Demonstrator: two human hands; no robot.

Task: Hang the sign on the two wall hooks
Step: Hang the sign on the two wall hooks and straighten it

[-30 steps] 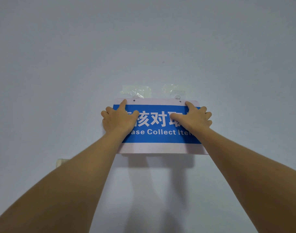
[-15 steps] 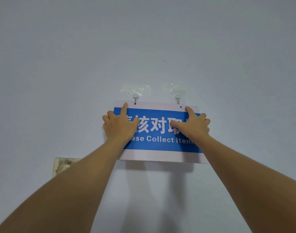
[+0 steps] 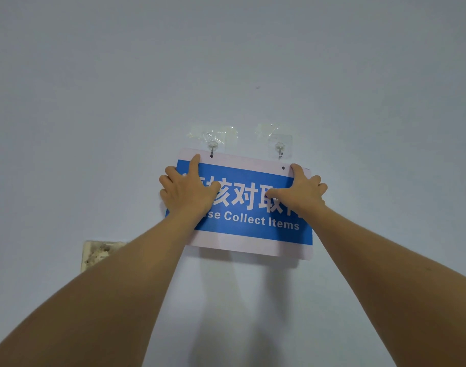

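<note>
A blue and white sign (image 3: pixel 253 223) reading "Collect Items" lies tilted against the pale wall, its right side lower. My left hand (image 3: pixel 188 190) grips its upper left part and my right hand (image 3: pixel 300 193) grips its upper right part. Two clear adhesive hooks are stuck to the wall above it. The left hook (image 3: pixel 212 149) reaches the sign's left hole (image 3: pixel 212 156). The right hook (image 3: pixel 280 150) hangs bare, and the sign's right hole (image 3: pixel 283 168) sits a little below and to the right of it.
A damaged, dirty wall socket plate (image 3: pixel 99 254) is at the lower left, partly behind my left forearm. Crumpled clear tape sits above each hook. The wall around is plain.
The sign has slid down the wall and tilted, its right side dropping. Both hooks, which its top edge covered, now show, and the right hole has come below its hook.
</note>
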